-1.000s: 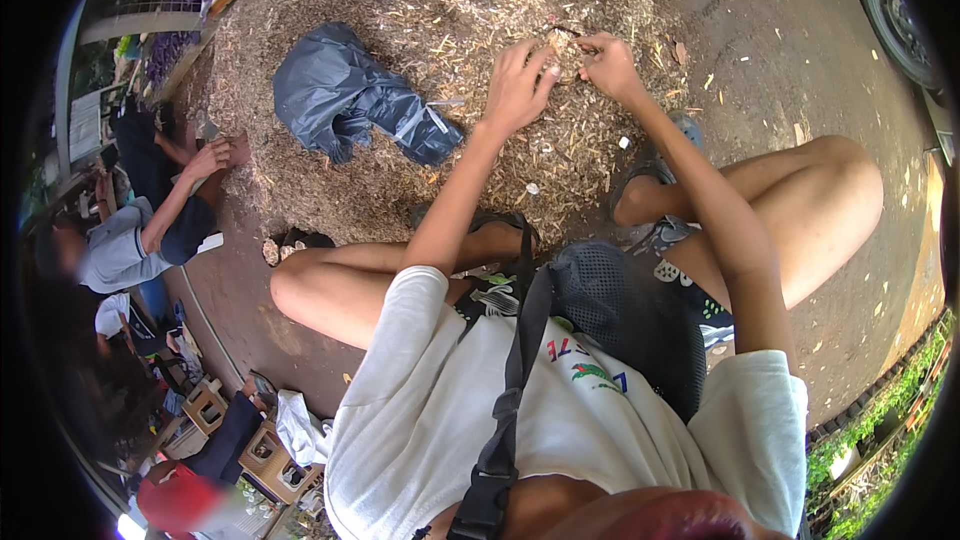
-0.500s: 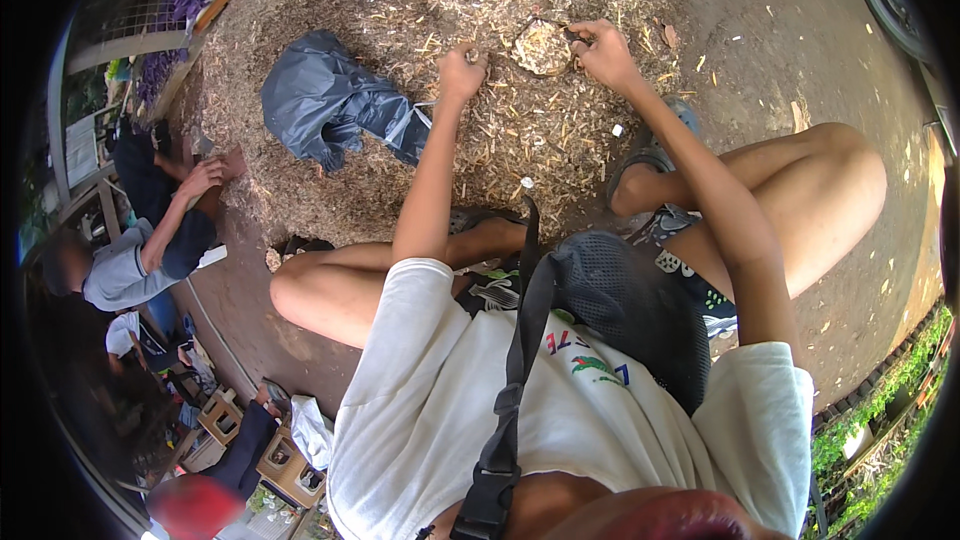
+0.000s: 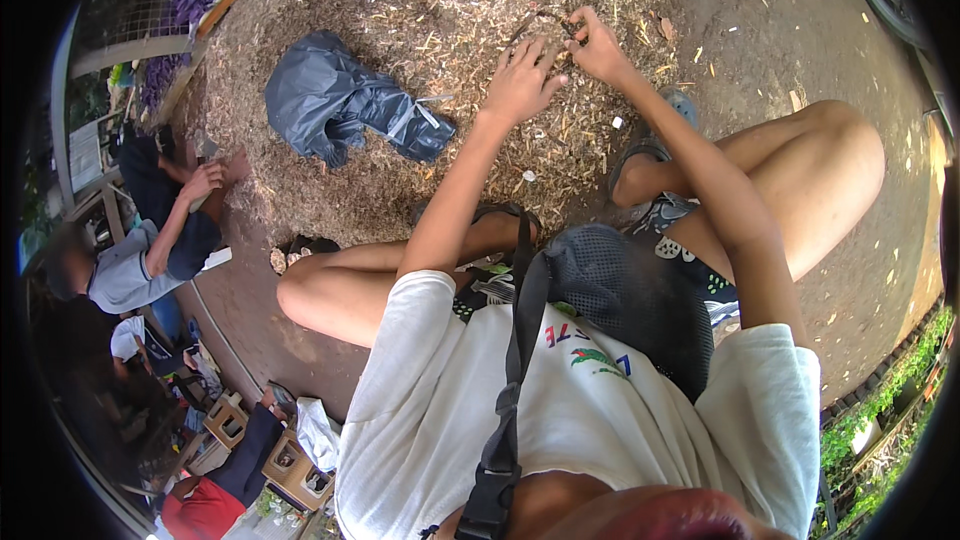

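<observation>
The person squats at the edge of a wide heap of dry straw and wood-chip mulch (image 3: 400, 30), both arms stretched out to about twelve o'clock, picking something out of the litter. To do this bit well, I'd say, it pays to keep the two hands close together, loosen the chaff with one and lift with the other, slowly, so the loose stuff falls away instead of coming up with the catch.

The left hand (image 3: 520, 80) lies palm-down on the mulch, its fingers (image 3: 535, 50) spread fairly wide and resting on the straw; it grips nothing that I can make out. The right hand (image 3: 598, 48), just beside it at one o'clock, has its fingers curled in narrow, pinching what looks like a thin dark twig or stem (image 3: 545, 18) that arcs over the litter between the two hands. It is too small to say more of it.

At nine o'clock from the hands a crumpled dark grey plastic bag (image 3: 340, 105) lies on the heap, well apart. Further out at eight o'clock another person (image 3: 150, 250) crouches at the rim of the heap.
</observation>
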The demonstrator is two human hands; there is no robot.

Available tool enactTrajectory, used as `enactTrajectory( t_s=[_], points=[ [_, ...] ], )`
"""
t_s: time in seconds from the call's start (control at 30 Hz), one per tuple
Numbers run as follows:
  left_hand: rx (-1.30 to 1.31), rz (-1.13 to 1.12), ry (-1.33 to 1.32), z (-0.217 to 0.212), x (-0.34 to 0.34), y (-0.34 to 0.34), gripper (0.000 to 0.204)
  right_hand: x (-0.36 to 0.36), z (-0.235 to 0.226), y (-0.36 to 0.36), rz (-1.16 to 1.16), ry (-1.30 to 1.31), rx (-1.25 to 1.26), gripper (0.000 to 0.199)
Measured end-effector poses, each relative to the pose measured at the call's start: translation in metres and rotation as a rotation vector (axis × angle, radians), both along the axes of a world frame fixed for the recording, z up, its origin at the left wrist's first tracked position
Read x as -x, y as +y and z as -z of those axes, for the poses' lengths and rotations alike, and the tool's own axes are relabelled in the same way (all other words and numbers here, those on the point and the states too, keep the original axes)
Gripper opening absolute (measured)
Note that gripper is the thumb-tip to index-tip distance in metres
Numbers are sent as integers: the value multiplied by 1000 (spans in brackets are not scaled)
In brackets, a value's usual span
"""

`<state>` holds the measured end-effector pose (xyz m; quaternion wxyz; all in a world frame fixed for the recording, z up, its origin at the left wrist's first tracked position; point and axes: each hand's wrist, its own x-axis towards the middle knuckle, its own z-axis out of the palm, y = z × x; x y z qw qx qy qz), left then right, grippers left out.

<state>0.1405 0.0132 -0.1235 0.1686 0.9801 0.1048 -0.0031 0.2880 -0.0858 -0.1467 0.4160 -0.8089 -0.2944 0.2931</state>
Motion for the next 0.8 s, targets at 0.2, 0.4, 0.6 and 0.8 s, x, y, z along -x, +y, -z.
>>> enactTrajectory(
  t_s=[0.2, 0.4, 0.6, 0.8],
  points=[
    [-68, -102, -101, 15, 9, -12, 52, -3, 8, 0, 36, -54, 158, 28],
    [527, -842, -132, 23, -9, 12, 44, -1, 7, 5, 11, 97, 166, 24],
    [750, -940, -113, 10, -21, 17, 41, 10, -21, 15, 115, 179, -14, 21],
    [578, -871, -406, -29, -4, 36, 40, 9, -53, 19, 62, 205, -61, 24]
  ],
)
